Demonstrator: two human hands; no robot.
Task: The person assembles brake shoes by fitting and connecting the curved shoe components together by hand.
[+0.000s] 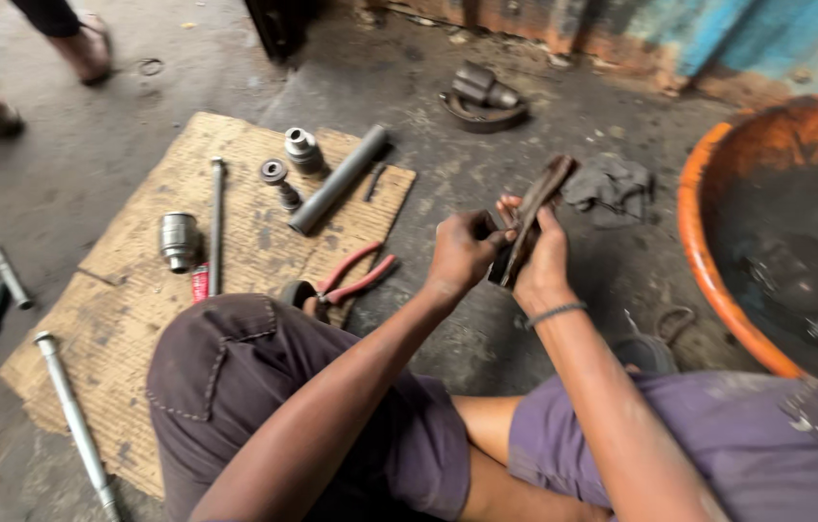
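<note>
I sit cross-legged on a concrete floor. Both hands are raised in front of me around a long, dark, greasy metal part (pixel 540 195). My right hand (pixel 542 259) grips its lower half from the right side, fingers wrapped over it. My left hand (pixel 463 250) pinches the lower end of the same part from the left, fingers closed tight against it. The part's upper end sticks up and to the right, free of both hands.
A cardboard sheet (pixel 129 319) on the left carries sockets (pixel 179 240), a grey tube (pixel 338 179), rods and red-handled pliers (pixel 356 277). An orange basin (pixel 708 222) of dark liquid stands right. A rag (pixel 612 186), metal parts (pixel 481 95), and another person's feet (pixel 85 48) lie beyond.
</note>
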